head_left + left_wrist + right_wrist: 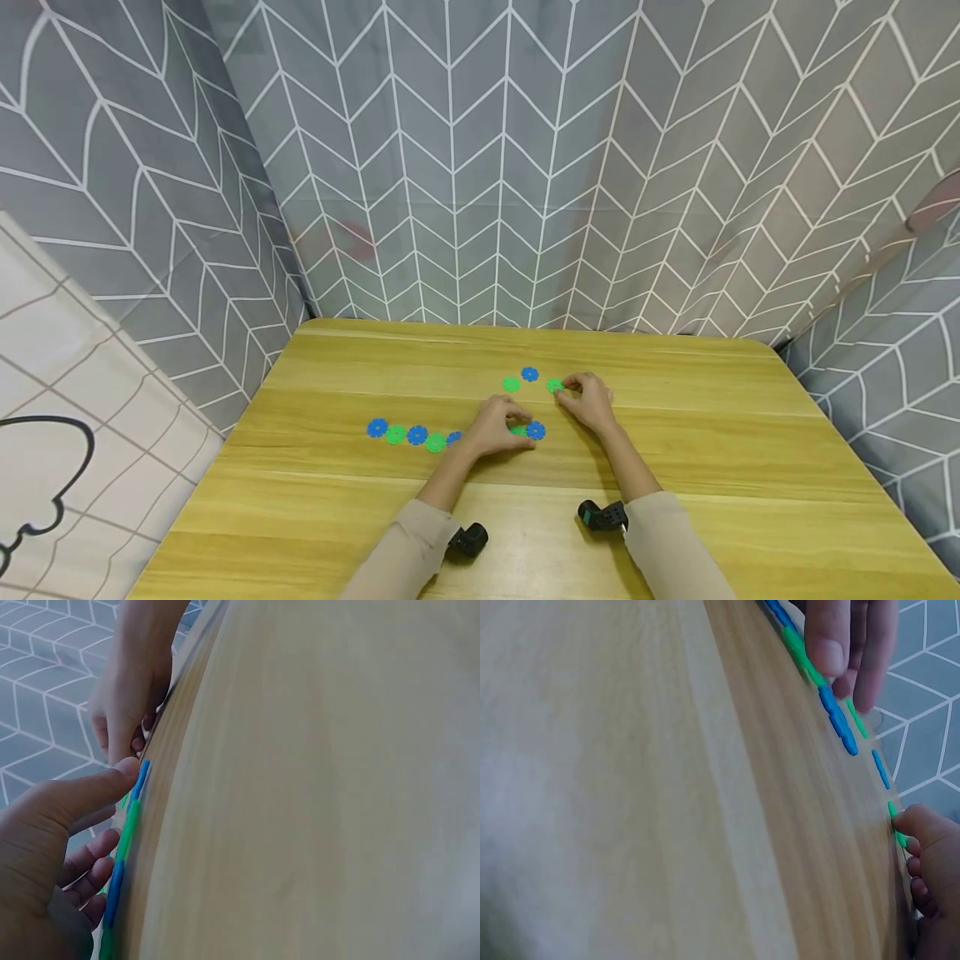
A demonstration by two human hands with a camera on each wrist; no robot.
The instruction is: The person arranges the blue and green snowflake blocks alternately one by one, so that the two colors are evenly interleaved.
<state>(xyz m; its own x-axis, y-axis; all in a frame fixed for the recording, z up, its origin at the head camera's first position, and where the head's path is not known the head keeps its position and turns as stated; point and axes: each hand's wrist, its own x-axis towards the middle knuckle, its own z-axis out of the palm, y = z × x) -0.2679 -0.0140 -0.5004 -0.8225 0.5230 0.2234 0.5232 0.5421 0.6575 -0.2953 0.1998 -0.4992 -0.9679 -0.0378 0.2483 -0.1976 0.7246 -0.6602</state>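
A row of blue and green notched plastic discs, joined edge to edge, lies on the table; a blue disc [377, 427] forms its left end. My left hand [497, 427] covers part of the row. Its thumb and fingers stand apart around the right-end blue disc [536, 431] and the green disc [799, 652] beside it. Farther right, my right hand [588, 400] pinches the edge of a loose green disc [554, 385] between thumb and finger, at the tabletop. Beyond my left hand lie another green disc [511, 383] and a blue disc [529, 374].
The wooden table [712, 433] extends on all sides of the discs. Behind its far edge hangs a grey curtain [480, 183] with white zigzag lines. Black wrist cameras sit at both sleeves, including the left camera [470, 540] near the tabletop.
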